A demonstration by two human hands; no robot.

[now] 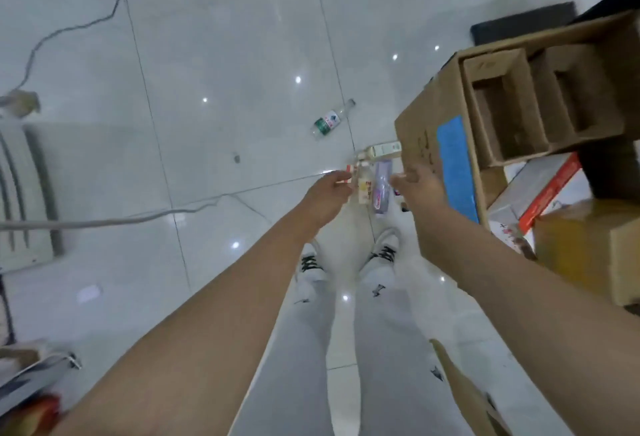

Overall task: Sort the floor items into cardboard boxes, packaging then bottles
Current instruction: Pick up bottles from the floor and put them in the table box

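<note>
Both arms reach down toward a small cluster of items on the white tiled floor. My left hand (pixel 327 193) has its fingers pinched at a small red and white packet (pixel 349 172). My right hand (pixel 420 181) hovers with fingers apart beside a purple pouch (pixel 381 189). Between the hands lies a small white bottle with a yellow label (pixel 363 186). A cream carton (pixel 382 150) lies just beyond them. Farther out, a clear plastic bottle with a green label (pixel 330 120) lies on its side. A large cardboard box (pixel 436 113) with smaller open boxes inside stands at the right.
Grey cables (pixel 86 23) run across the floor at left and one (pixel 104 221) crosses toward my feet. A white and red box (pixel 540 189) and a brown box (pixel 588 248) sit at the right. A black mat (pixel 519 25) lies behind the large box.
</note>
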